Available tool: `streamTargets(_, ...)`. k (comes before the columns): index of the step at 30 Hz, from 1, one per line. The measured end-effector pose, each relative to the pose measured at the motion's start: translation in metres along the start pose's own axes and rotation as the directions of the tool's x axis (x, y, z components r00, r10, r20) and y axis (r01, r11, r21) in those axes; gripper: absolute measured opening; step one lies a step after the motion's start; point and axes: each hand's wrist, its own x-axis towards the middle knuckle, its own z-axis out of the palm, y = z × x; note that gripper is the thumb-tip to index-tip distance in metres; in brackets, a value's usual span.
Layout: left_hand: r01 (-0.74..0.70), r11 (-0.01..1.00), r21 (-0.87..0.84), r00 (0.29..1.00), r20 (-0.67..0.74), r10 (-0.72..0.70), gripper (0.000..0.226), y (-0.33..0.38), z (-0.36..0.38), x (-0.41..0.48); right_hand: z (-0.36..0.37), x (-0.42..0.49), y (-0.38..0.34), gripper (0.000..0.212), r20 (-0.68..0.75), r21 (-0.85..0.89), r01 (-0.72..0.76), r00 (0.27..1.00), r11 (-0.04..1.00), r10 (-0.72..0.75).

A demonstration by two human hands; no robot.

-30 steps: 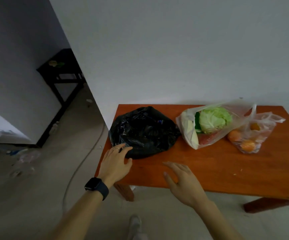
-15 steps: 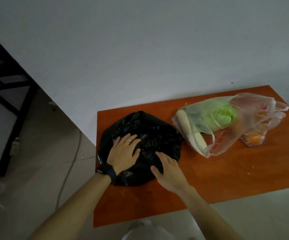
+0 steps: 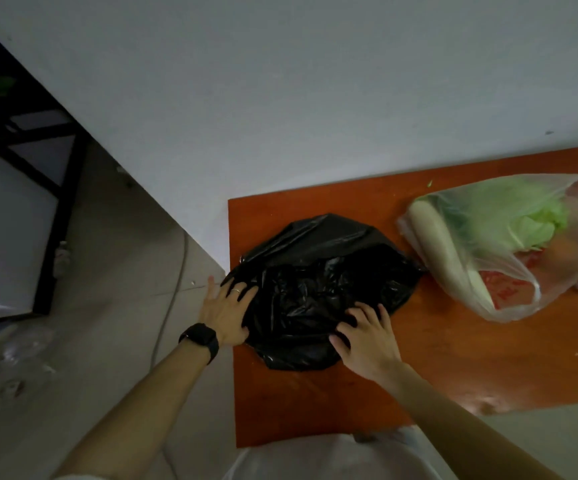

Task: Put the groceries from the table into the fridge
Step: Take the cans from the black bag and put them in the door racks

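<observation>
- Near the left edge of the counter (image 3: 453, 362), a glossy, crinkled black bag (image 3: 322, 271) lies in a rounded heap on smooth reddish-brown wood.
- The left grip (image 3: 226, 308) lies flat on the bag's left side with its fingers spread.
- The right grip (image 3: 367, 341) has bent fingers dug into the folds on the bag's near side, bunching the plastic.
- Toward the right edge, a thin clear bag (image 3: 509, 299) holds a leafy green cabbage (image 3: 523, 223) and a long white radish (image 3: 443, 251), apart from both grips.

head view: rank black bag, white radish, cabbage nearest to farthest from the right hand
1. black bag, touched by the right hand, left end of table
2. white radish, left side of clear bag
3. cabbage, farther right in it
</observation>
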Motion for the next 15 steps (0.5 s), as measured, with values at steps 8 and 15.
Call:
streamTargets(8, 0.289, 0.955, -0.069, 0.956, 0.074, -0.284, 0.090, -0.011, -0.008, 0.018, 0.019, -0.003, 0.001, 0.048, -0.077, 0.039, 0.057, 0.996, 0.998, -0.054)
streamTargets(15, -0.314, 0.941, 0.129, 0.881, -0.330, 0.339, 0.026, 0.058, 0.004, 0.001, 0.026, -0.040, 0.001, 0.032, -0.107, -0.002, 0.223, 0.969, 0.975, -0.222)
